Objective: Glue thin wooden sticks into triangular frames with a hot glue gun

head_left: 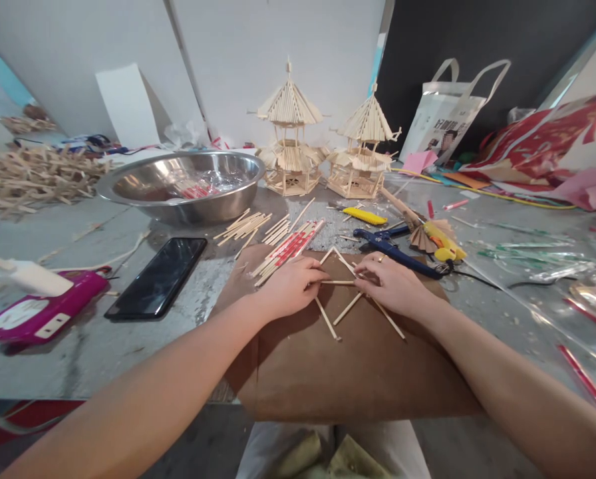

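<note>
Thin wooden sticks, like disposable chopsticks, form an angular frame on a brown board [298,379] in front of me. My left hand [295,285] is closed, its fingertips pinching the left end of a crosswise wooden stick [338,283]. At that stick's other end, the curled fingers of my right hand [390,283] press where it meets a slanting stick [392,322]. Two sticks meet in a peak at the far side. A short slanting stick [348,309] and another stick [328,320] point toward me. My fingers hide some of the joints.
Red-and-white wrapped chopsticks [293,249] and loose sticks [243,226] lie beyond my left hand. A blue glue gun [398,253] and yellow cutter [365,215] sit beyond my right. Around them are a phone [158,278], metal basin [203,206] and two stick pagodas [291,143].
</note>
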Demonstrator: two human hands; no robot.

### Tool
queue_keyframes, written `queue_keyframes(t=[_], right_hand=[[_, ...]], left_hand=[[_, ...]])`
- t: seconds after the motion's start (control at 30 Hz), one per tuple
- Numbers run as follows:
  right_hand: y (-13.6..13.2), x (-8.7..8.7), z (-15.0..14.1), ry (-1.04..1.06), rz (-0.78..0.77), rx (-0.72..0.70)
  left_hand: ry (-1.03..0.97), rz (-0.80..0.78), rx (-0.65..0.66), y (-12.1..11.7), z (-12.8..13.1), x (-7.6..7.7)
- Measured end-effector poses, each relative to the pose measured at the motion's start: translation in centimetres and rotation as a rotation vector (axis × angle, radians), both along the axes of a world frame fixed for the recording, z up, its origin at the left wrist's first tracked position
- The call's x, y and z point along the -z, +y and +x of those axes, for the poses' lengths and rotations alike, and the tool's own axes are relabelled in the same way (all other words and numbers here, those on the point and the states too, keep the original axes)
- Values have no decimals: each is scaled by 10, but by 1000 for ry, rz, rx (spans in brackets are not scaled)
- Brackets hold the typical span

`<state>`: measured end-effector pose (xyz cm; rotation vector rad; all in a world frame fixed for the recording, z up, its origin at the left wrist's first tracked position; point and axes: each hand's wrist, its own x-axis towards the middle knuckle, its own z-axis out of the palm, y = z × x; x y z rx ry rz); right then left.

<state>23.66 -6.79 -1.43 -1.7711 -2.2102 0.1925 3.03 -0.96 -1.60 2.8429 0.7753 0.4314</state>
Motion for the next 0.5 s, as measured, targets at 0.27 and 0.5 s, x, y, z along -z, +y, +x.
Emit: queue_keyframes(t=[0.27, 0.5], right_hand=[[4, 7, 1, -25, 30, -50], [8, 8, -10, 17, 59, 28]], left_hand=[[3, 3, -147, 2, 0, 1], [-23, 3, -197, 4, 1, 2]])
